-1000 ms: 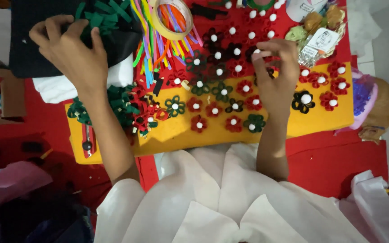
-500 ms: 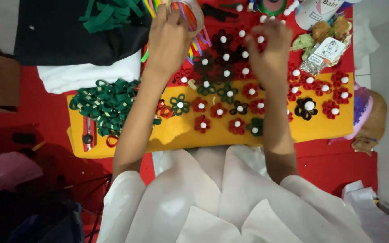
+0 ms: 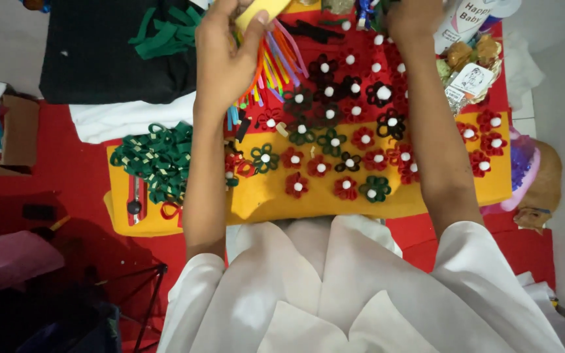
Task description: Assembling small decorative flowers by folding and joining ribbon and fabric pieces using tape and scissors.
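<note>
My left hand (image 3: 225, 55) is raised near the top edge, its fingers closed around a roll of yellowish tape (image 3: 261, 9). Under it lies a bundle of coloured strips (image 3: 276, 62). My right hand (image 3: 413, 16) reaches to the far top of the red felt (image 3: 361, 52), partly cut off by the frame edge; whether it holds anything cannot be seen. Below both hands, several small felt flowers (image 3: 335, 140) in red, dark red and green, each with a white centre, lie on the yellow felt sheet (image 3: 276, 196).
A heap of green ribbon loops (image 3: 158, 157) and a cutter (image 3: 135, 199) rest on the yellow sheet's left end. Black cloth (image 3: 106, 52) with green strips (image 3: 165, 33) lies top left, a cardboard box (image 3: 14, 124) far left, wrapped packets (image 3: 469, 68) top right, a purple bowl (image 3: 524, 173) at right.
My left hand came from the black cloth at the left to the middle, took up the tape roll and lifted it. My right hand moved farther up, away from the flowers.
</note>
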